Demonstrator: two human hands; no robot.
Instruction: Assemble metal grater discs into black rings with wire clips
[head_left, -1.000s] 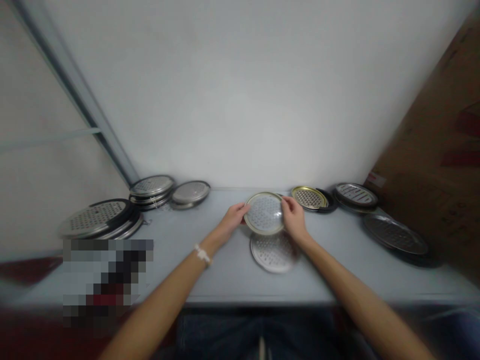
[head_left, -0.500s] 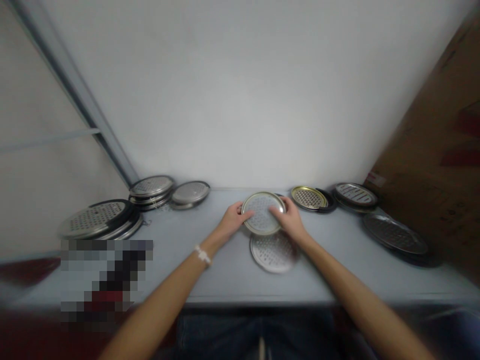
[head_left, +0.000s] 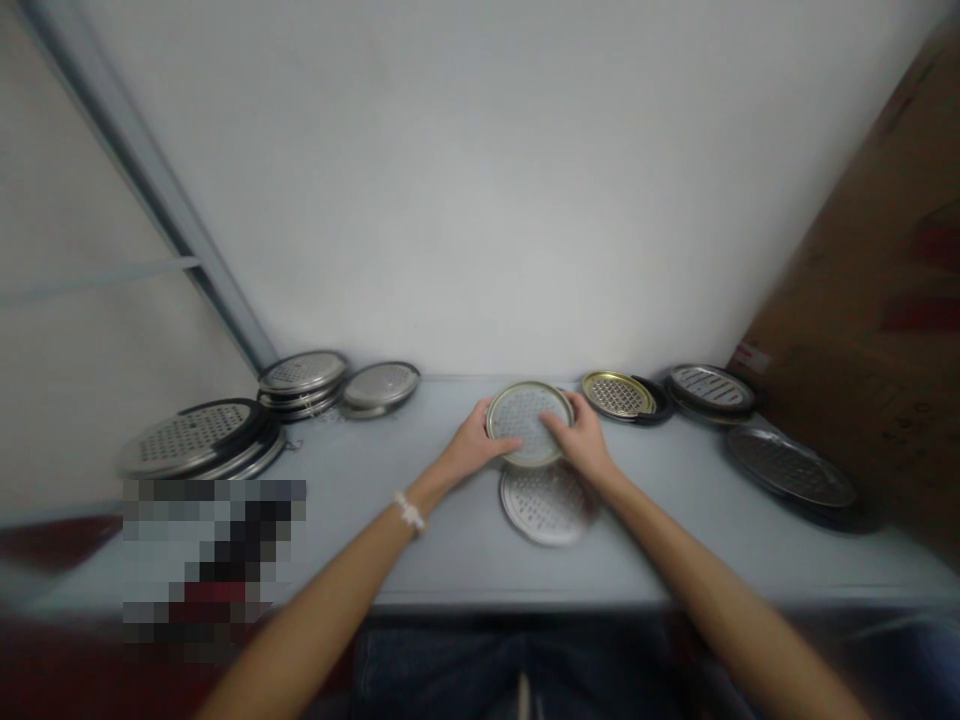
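Observation:
Between my two hands is a round metal grater disc (head_left: pixel 528 450) with a raised pale rim, held up above the table. My left hand (head_left: pixel 480 440) grips its left edge, the thumb lying across the lower face. On the other edge my right hand (head_left: pixel 579 438) is closed, its thumb pressed on the disc's face. A second round perforated disc (head_left: pixel 546 510) lies flat on the table just below, partly covered by the held one and by my right wrist. Blur hides the fine pattern of both.
Stacks of round graters stand at the left (head_left: pixel 202 440) and back left (head_left: pixel 304 375), with another grater pile (head_left: pixel 381 388) beside them. To the right lie a gold-rimmed grater (head_left: pixel 619 396), a slotted one (head_left: pixel 711 388) and a dark-edged one (head_left: pixel 791 468). A cardboard box (head_left: pixel 862 300) borders the right side.
The held disc has shifted slightly right and tilted a little. My left hand has moved slightly right with it, its thumb now lower on the face. The other graters stay put.

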